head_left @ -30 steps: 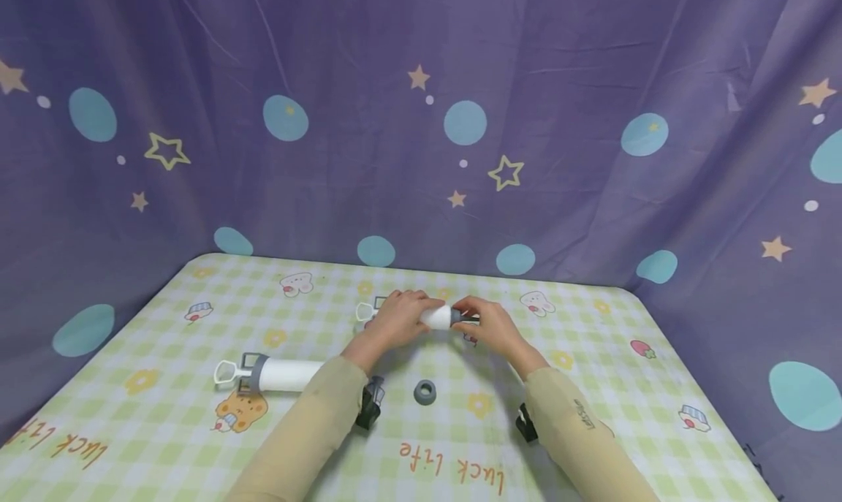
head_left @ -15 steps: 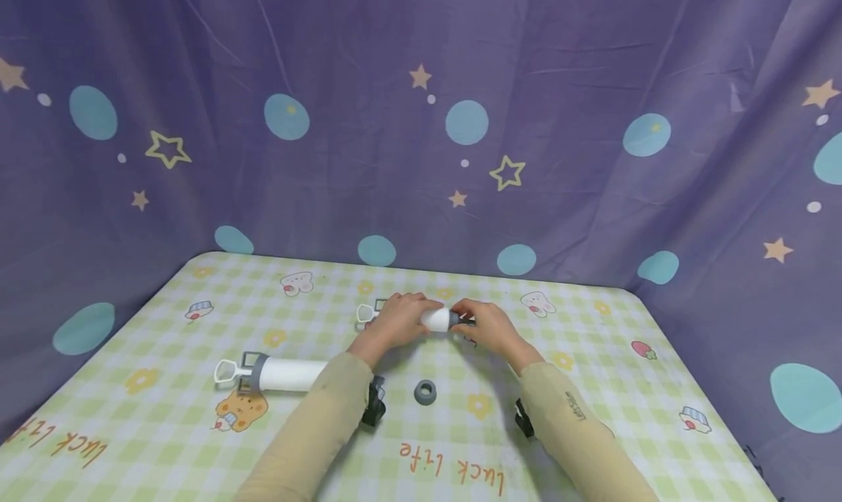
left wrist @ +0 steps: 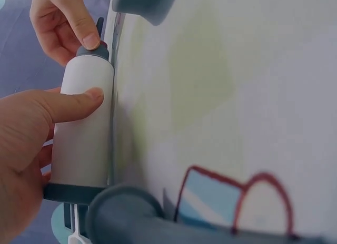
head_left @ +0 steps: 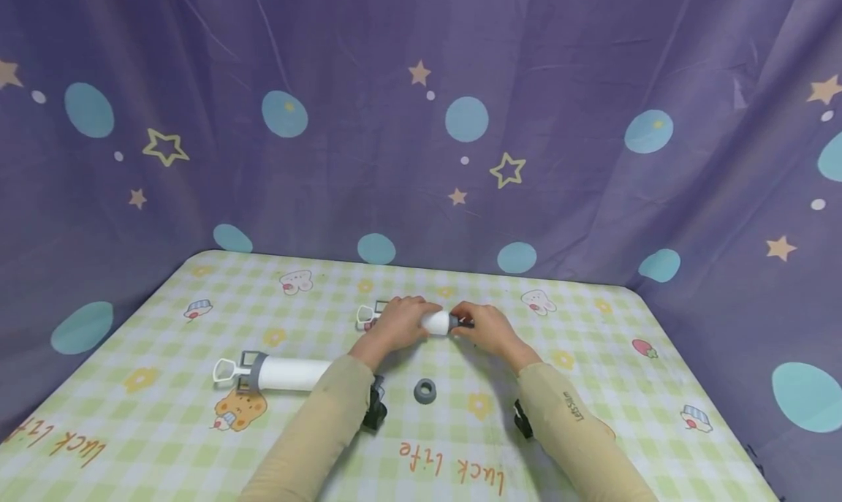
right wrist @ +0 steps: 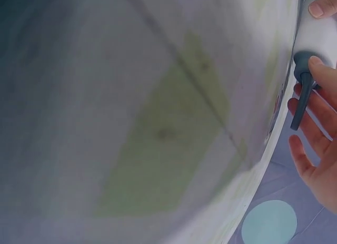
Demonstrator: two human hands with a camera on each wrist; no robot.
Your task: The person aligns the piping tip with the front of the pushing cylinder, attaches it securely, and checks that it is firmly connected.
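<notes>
A white tube [head_left: 434, 321] [left wrist: 81, 133] with a grey nozzle cap [left wrist: 93, 50] [right wrist: 304, 62] lies across the middle of the checked table [head_left: 592, 385]. My left hand [head_left: 400, 319] [left wrist: 31, 139] grips the tube's body, thumb across it. My right hand [head_left: 485, 328] [right wrist: 321, 123] pinches the grey cap at the tube's right end, where a thin dark spout [right wrist: 300, 104] sticks out. The tube's white plunger handle [head_left: 365, 314] shows left of my left hand.
A second white tube [head_left: 283, 374] with a grey collar and white handle lies at front left, partly behind my left sleeve. A loose grey ring cap [head_left: 425, 392] sits between my forearms. Purple patterned cloth [head_left: 421, 122] hangs behind and beside the table.
Both hands and the tube have shifted slightly; my right hand has drawn in closer on the grey cap. The other tube and the ring cap have not moved.
</notes>
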